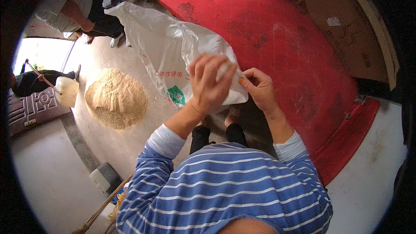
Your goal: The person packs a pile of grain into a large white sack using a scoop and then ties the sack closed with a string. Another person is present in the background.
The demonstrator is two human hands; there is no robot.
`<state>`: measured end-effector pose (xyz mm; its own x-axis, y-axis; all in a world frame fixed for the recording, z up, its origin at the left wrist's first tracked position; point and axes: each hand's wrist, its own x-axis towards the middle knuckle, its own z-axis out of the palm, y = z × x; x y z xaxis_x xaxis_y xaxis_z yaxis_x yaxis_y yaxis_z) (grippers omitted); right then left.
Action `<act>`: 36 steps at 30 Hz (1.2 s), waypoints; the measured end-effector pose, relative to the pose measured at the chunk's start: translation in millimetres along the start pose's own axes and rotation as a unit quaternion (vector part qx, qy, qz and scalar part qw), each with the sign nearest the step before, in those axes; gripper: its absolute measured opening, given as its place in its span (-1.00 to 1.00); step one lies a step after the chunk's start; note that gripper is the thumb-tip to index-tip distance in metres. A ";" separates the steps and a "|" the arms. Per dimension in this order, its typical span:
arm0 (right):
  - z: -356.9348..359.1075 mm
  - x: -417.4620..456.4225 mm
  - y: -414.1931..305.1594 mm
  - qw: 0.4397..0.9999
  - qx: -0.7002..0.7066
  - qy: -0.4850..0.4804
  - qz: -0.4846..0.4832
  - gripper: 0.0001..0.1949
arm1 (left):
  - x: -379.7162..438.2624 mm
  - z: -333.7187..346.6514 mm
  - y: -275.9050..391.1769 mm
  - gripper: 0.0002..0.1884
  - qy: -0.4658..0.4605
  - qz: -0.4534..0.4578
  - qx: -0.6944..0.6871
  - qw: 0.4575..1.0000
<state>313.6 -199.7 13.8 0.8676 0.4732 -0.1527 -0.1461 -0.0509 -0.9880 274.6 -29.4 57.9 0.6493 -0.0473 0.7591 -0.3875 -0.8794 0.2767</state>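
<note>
A large white plastic sack (156, 48) with red and green print hangs spread out in front of me. My right hand (260, 87) pinches its near right edge between thumb and fingers. Over the sack's near part is my left hand (211, 84), blurred by motion, with its fingers curved. Whether those fingers grip the plastic or only pass over it cannot be made out. Left of the sack, a heap of pale tan, sawdust-like material (117, 99) lies on the concrete floor. The inside of the sack is hidden.
A red mat-like sheet (276, 32) covers the right side. Beyond it leans a cardboard sheet (347, 29). At far left, a person holds a shovel with a pale blade (66, 91) beside the heap. Another person (71, 9) is behind the sack. A broom (100, 211) lies lower left.
</note>
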 end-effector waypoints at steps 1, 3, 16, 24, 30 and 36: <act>4.3 -0.7 1.6 0.999 -0.018 0.035 -0.020 -0.93 | -13.2 -7.3 11.9 -0.77 -0.010 0.009 -0.015 1.000; 11.4 1.0 1.2 0.997 -0.010 0.076 -0.021 -0.94 | -25.9 -8.0 33.4 -0.80 -0.105 -0.056 -0.150 0.981; -3.9 -14.9 -20.4 0.996 0.007 0.086 -0.027 -0.87 | -25.4 50.3 5.1 -0.82 -0.139 -0.358 -0.465 0.798; -10.3 -12.3 -25.7 0.995 -0.024 0.092 -0.032 -0.87 | -12.6 45.9 16.3 -0.81 -0.128 -0.152 -0.263 0.944; -7.5 -7.8 -18.7 0.983 -0.105 0.136 -0.061 -0.88 | -5.3 42.4 21.7 -0.85 -0.231 -0.062 -0.088 0.967; -5.8 -8.2 -15.2 0.988 0.018 0.149 -0.026 -0.90 | -0.9 46.2 17.6 -0.90 -0.205 -0.458 -0.407 0.763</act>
<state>311.5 -208.0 30.0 0.9750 0.1945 -0.1075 -0.1098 0.0011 -0.9940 297.5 -66.7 34.8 0.9772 0.1202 -0.1747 0.1821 -0.0534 0.9818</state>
